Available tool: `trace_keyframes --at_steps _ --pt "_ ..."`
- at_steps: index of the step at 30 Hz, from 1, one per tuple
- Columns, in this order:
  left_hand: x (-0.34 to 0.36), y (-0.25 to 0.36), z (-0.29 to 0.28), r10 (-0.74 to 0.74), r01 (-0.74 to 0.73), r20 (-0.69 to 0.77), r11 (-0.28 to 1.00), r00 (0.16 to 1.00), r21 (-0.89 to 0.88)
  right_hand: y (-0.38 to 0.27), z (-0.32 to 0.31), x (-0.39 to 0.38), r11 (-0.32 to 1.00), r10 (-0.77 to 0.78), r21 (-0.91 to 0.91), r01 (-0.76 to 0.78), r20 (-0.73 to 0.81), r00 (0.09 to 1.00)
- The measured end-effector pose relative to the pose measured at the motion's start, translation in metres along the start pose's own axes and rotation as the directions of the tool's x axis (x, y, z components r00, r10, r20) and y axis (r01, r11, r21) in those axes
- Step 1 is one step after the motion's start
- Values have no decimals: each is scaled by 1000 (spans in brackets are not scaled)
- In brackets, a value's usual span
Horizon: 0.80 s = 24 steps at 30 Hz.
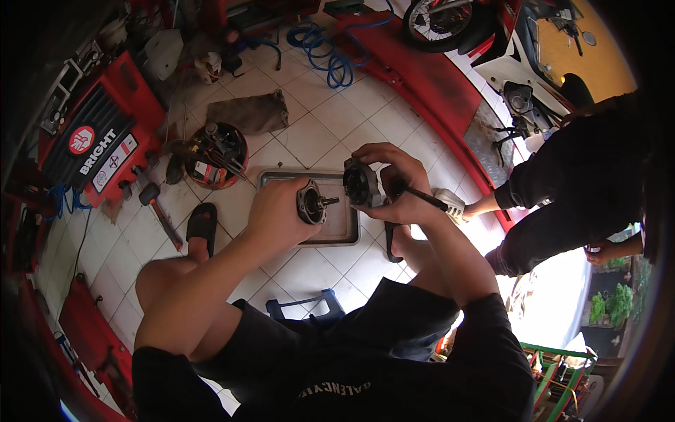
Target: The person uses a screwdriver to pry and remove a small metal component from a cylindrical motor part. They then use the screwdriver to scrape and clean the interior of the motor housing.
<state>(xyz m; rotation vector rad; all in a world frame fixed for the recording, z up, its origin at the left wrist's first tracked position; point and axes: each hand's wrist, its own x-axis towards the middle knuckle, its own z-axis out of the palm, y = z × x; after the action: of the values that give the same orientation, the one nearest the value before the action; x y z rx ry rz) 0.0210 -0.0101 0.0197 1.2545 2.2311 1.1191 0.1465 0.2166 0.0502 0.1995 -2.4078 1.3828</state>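
My left hand (275, 211) is closed around a round metal part (308, 202) with a flanged rim and a thin shaft sticking out to the right. Opposite it, my right hand (401, 184) grips a round, hollow metal housing (357, 184), its dark opening turned toward the shaft. A gap separates the two parts. A slim black tool (425, 197) also lies in my right hand, pointing down to the right; its kind is not clear. Beneath both hands, a shallow metal tray (330, 241) rests on the tiled floor.
A red round tub of tools (242, 156) and a brown cloth (249, 114) lie beyond the tray. A hammer (156, 204) leans by a red cabinet (126, 91) at left. At right, another person (562, 190) is close by a red motorcycle lift (422, 77). Blue hose (330, 60) coils at the back.
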Motion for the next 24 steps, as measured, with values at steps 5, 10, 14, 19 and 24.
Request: trace_keyframes --at_steps 5,10,14,19,24 --pt "3 -2 1 5 -5 -25 1000 1000 -4 -4 10 3 988 -72 -130 84 93 993" --pt "3 -3 2 -6 6 7 1000 1000 31 -10 28 2 945 -150 -282 167 80 985" --pt "5 0 4 -30 28 36 998 999 64 -10 30 -4 918 -139 -355 176 127 982" --pt "1 0 3 -1 -3 60 997 998 80 -11 23 -5 834 -227 -454 312 233 946" --pt "1 -1 4 -45 34 73 989 996 144 -7 23 -7 816 -263 -472 333 210 942"
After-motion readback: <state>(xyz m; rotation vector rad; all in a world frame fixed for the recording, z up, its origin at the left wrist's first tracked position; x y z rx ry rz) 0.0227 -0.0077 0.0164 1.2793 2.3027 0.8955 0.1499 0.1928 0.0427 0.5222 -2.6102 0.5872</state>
